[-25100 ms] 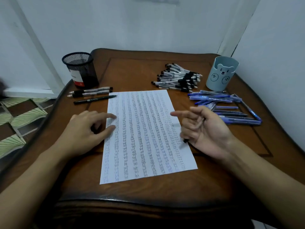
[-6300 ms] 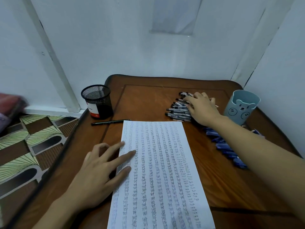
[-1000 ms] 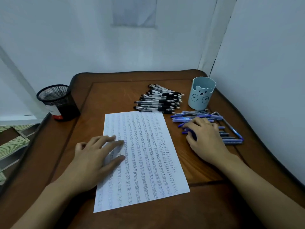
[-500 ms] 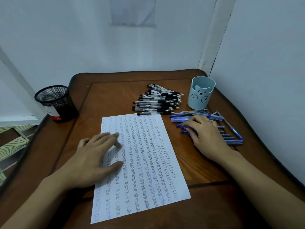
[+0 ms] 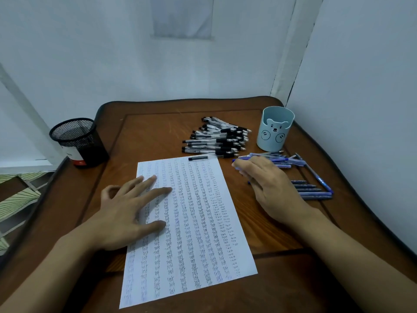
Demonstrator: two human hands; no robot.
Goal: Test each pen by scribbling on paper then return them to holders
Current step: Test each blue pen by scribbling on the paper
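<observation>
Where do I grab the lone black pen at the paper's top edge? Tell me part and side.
Pinch the black pen at its clear middle barrel, coming from above with the right hand. It lies flat and crosswise, just clear of the pile behind it, so there is probably room front and back.

My left hand (image 5: 133, 213) lies palm down, fingers (image 5: 155, 192) straight and spread, thumb stretched out to the side — the forearm comes in from the lower left. My right hand (image 5: 268, 188) reaches forward palm down, its fingers close together and only slightly bent, thumb hidden beneath — the forearm angles in from the lower right.
</observation>
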